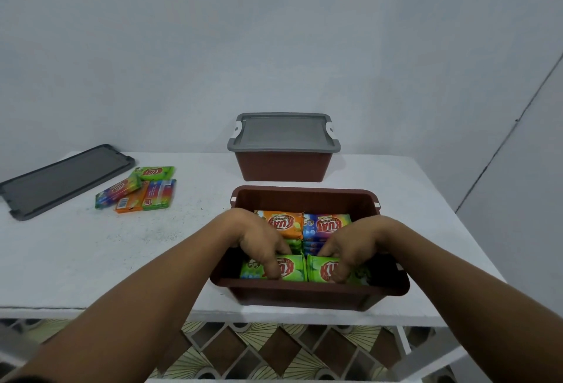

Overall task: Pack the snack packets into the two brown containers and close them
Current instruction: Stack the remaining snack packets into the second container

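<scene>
I get one wide-angle view, worn on the head, looking forward and down over the white table (91, 261) from just above its near edge. It sits close: the open brown container (304, 291) at that edge fills the lower middle, and the wall (274, 32) rises behind the far edge.

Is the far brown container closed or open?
Closed: a grey rectangular lid sits flat on the far brown plastic container.
</scene>
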`<state>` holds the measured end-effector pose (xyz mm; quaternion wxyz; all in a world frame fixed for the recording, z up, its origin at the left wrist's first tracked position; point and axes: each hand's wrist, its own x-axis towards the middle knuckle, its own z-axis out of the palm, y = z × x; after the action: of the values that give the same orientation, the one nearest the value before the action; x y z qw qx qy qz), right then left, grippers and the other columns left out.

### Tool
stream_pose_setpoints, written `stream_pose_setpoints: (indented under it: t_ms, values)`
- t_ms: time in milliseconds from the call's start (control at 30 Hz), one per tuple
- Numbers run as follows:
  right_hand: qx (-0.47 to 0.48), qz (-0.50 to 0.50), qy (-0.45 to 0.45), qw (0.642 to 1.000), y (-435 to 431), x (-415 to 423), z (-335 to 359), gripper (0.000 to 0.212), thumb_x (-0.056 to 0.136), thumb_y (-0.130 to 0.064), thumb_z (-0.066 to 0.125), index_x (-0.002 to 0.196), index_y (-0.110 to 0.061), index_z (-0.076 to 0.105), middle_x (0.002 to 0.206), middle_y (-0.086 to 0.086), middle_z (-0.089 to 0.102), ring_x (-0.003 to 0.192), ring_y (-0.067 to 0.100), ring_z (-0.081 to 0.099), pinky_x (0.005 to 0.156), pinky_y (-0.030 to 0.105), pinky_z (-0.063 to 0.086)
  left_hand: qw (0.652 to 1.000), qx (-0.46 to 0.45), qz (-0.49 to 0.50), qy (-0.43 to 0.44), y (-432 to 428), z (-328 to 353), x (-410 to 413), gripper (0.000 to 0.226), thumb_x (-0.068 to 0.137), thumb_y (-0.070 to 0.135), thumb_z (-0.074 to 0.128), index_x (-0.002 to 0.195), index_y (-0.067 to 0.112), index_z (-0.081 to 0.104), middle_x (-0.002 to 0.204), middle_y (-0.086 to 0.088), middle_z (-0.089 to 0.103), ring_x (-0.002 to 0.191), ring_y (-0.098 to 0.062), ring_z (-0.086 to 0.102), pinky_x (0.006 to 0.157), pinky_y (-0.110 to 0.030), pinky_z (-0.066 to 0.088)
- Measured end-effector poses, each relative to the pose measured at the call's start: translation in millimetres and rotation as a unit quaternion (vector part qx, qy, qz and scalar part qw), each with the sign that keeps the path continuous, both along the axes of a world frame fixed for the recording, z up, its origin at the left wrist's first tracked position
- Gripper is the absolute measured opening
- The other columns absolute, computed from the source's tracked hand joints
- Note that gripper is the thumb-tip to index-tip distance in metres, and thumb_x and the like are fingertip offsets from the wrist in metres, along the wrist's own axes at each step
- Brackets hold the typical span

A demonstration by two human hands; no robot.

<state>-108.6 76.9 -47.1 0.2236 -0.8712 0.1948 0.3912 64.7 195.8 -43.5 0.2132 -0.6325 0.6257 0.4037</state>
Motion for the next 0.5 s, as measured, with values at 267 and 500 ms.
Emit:
stream_pose_setpoints:
  t_ms: [267,500]
  values:
    - [-0.019,0.022,0.024,0.999,1.6,3.0,-3.1,0.048,0.095,-0.040,0.064,0.141,-0.029,0.053,0.136,-0.002,0.058,0.124,0.020,0.054,0.107,0.038,0.046,1.000,0.006,-0.004,0.012,1.3,-1.8,0.4,0.058,0.096,0.041,0.062,0.150,0.029,0.043,0.141,0.000,0.053,0.126,-0.022,0.053,0.106,-0.043,0.047]
    - [-0.023,0.006,0.032,0.999,7.7,8.6,13.9,0.067,0.085,-0.054,0.069,0.145,-0.037,0.046,0.137,-0.004,0.055,0.121,0.020,0.054,0.105,0.038,0.047,0.997,-0.069,0.006,0.036,8.7,4.5,3.0,0.063,0.092,0.052,0.064,0.148,0.028,0.045,0.138,0.001,0.055,0.121,-0.021,0.055,0.102,-0.040,0.049]
